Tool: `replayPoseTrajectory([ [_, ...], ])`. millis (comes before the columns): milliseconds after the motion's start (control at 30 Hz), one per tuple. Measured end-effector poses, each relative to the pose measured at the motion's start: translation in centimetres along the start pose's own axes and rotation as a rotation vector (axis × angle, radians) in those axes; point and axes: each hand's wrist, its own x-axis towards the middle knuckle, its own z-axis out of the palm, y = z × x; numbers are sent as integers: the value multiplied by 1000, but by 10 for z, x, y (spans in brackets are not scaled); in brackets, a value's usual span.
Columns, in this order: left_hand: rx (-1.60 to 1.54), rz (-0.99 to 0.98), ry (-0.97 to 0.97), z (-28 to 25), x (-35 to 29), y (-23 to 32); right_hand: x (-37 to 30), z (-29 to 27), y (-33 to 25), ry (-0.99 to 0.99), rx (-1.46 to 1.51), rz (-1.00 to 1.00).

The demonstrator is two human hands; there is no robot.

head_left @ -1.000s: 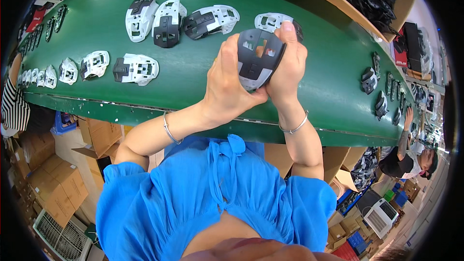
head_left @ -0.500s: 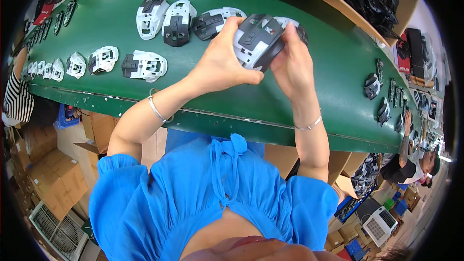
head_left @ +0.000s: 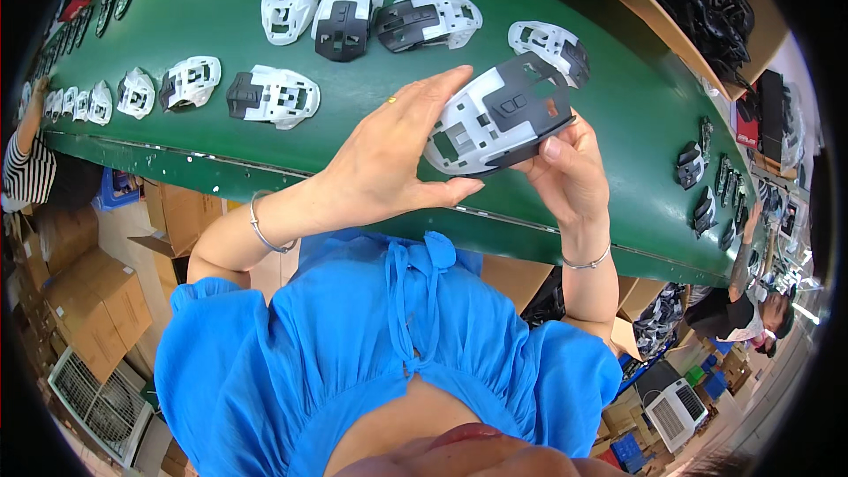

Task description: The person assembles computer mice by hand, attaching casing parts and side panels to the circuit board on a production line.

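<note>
Both hands hold one white and dark grey plastic mouse shell [head_left: 499,115] above the green conveyor belt [head_left: 212,22]. My left hand [head_left: 393,155] cups its left end, fingers stretched over the top and thumb below. My right hand [head_left: 570,168] grips its right lower edge with thumb and fingers. The shell is tilted, inner ribs and cut-outs facing me. More shells of the same kind lie on the belt: three side by side [head_left: 344,4] at the far side, another [head_left: 549,42] just behind the held one, one [head_left: 274,94] to the left.
A row of smaller shells [head_left: 132,93] runs off left along the belt, and dark parts [head_left: 707,177] lie to the right. A tray of black parts [head_left: 707,0] stands beyond the belt. Cardboard boxes [head_left: 88,300] sit on the floor left. Other people work at both ends.
The shell has come back from over the belt toward me and has been turned, its open inner side now facing up. My left hand has opened out along its left end.
</note>
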Motion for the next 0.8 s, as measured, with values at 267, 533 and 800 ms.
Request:
replayPoseTrajectory([
  [267, 121, 13, -31, -2, -5, -5, -3, 3, 9, 45, -84, 59],
  [533, 44, 11, -108, -2, -1, -17, 0, -12, 38, 51, 167, 4],
  [800, 348, 104, 110, 13, 13, -19, 33, 18, 31, 329, 353, -201],
])
